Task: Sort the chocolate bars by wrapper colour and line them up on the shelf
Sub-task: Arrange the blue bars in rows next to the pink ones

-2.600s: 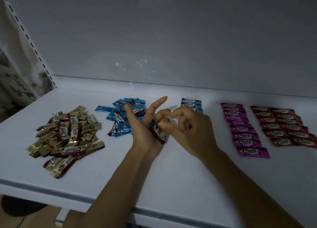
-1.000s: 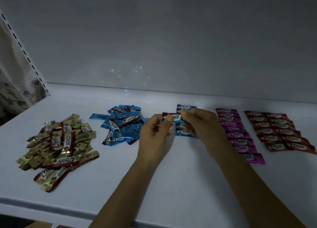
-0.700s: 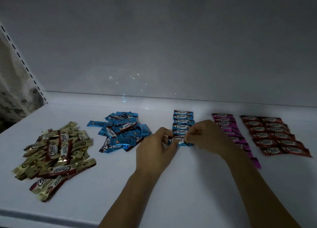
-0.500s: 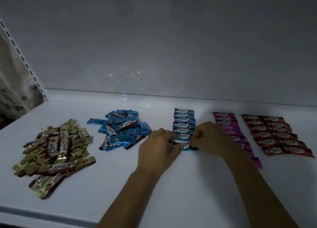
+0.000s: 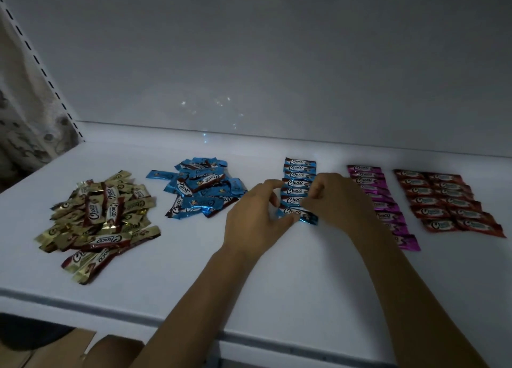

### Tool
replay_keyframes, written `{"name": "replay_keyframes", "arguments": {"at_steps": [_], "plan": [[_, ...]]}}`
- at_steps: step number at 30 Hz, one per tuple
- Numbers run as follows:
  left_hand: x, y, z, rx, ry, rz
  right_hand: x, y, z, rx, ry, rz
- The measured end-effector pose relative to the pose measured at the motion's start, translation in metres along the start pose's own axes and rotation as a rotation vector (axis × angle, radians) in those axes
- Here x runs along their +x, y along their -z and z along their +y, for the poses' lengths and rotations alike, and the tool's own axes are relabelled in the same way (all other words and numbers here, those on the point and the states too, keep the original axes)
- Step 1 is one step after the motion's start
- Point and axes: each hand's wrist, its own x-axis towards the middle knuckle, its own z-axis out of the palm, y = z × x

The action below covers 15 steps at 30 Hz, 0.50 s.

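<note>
On the white shelf (image 5: 277,279) a neat column of blue chocolate bars (image 5: 297,175) runs front to back at the middle. My left hand (image 5: 255,223) and my right hand (image 5: 335,201) pinch the two ends of the nearest blue bar (image 5: 296,213), which lies flat at the front of that column. A loose heap of blue bars (image 5: 203,191) sits to the left of my hands. Further left is a loose heap of gold bars (image 5: 102,218). Right of my hands stand a pink column (image 5: 385,201), partly hidden by my right arm, and two red columns (image 5: 446,201).
The shelf's back wall (image 5: 277,63) rises behind the bars. A slotted upright (image 5: 41,65) and a patterned curtain (image 5: 19,112) stand at the left. The shelf's front edge (image 5: 110,306) runs below my forearms, with brown cardboard (image 5: 55,348) beneath it.
Both hands carried a blue bar from mid-air in front of me to the column and laid it at its near end. The column has grown by one bar.
</note>
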Motion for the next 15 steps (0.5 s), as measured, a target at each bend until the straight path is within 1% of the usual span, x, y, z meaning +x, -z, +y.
{"name": "replay_keyframes", "arguments": {"at_steps": [2,4,8,12,15], "plan": [[-0.0003,-0.0016,-0.001,0.063,-0.042,-0.005,0.0002,0.0001,0.0002,0.047,0.013,-0.102],[0.0001,-0.0033,-0.0024,0.076,-0.045,-0.019,0.001,-0.0001,0.0022,0.062,0.026,-0.146],[0.001,-0.0062,-0.0065,0.011,-0.013,-0.032,0.0036,-0.0021,0.0074,0.092,0.044,-0.09],[0.0019,-0.0083,-0.0094,-0.042,-0.001,0.026,0.0046,-0.0038,0.0083,0.039,0.065,-0.041],[0.0016,-0.0066,-0.0055,-0.025,-0.01,0.087,0.0052,-0.0055,0.0077,0.029,0.063,-0.025]]}}
